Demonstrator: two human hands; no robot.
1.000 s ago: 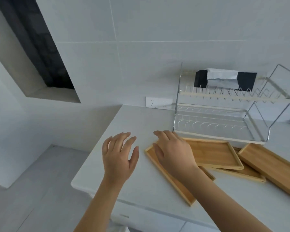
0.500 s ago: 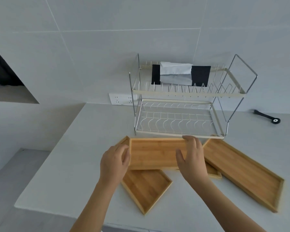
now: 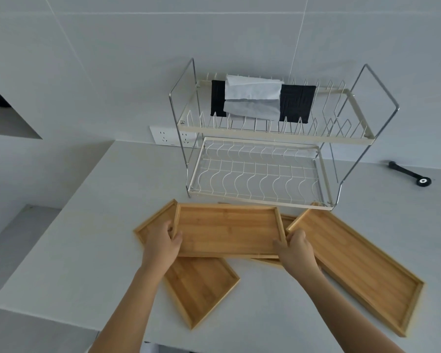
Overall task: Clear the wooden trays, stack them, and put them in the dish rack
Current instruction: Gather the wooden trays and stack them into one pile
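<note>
Several empty wooden trays lie overlapping on the white counter before a two-tier wire dish rack. The top tray lies crosswise over the others. My left hand grips its left end and my right hand grips its right front corner. Beneath it a left tray runs diagonally toward me. A right tray slants toward the right edge. A fourth tray is mostly hidden under the top one.
A black tissue pack with white tissue sits on the rack's upper tier. A wall socket is left of the rack. A black tool lies at the far right. The counter's edge drops off at front left.
My view has swung right and closer to the rack. Both hands have moved from the counter's left part to the ends of the top tray and closed on it.
</note>
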